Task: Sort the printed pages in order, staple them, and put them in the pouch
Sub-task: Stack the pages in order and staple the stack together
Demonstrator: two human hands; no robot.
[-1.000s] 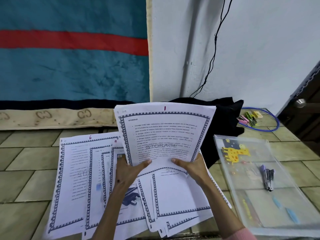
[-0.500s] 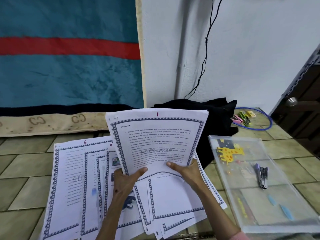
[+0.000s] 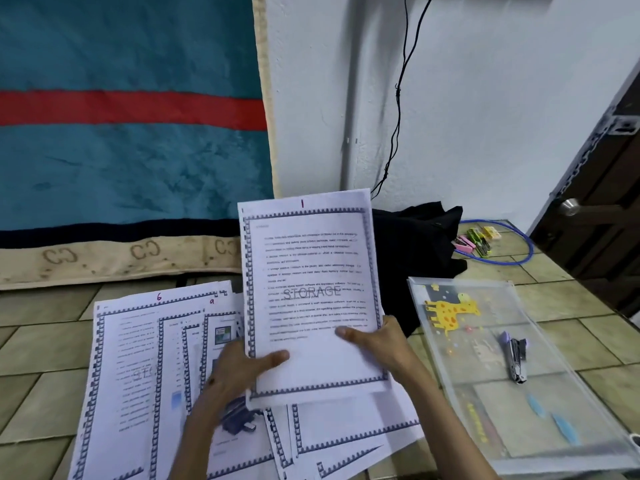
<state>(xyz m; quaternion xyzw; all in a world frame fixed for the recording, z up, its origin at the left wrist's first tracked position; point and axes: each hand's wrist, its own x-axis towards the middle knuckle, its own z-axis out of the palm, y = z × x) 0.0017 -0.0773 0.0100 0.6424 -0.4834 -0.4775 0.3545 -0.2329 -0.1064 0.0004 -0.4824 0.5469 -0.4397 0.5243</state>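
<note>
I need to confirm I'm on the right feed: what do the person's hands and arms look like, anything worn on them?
Both arms are bare from the bottom edge of the frame up to the wrists; no sleeve shows in this frame. The left hand and right hand wear no gloves, and no rings, watch or bracelets are visible. A small dark mark sits on the back of the left hand. Motion blur hides finer detail.

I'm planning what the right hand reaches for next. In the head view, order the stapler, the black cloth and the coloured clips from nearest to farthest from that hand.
From the right hand, which holds page 1:
1. Black cloth, just behind it, against the wall.
2. Stapler, to its right, on the clear pouch.
3. Coloured clips, far right at the back, inside the blue ring.
</note>
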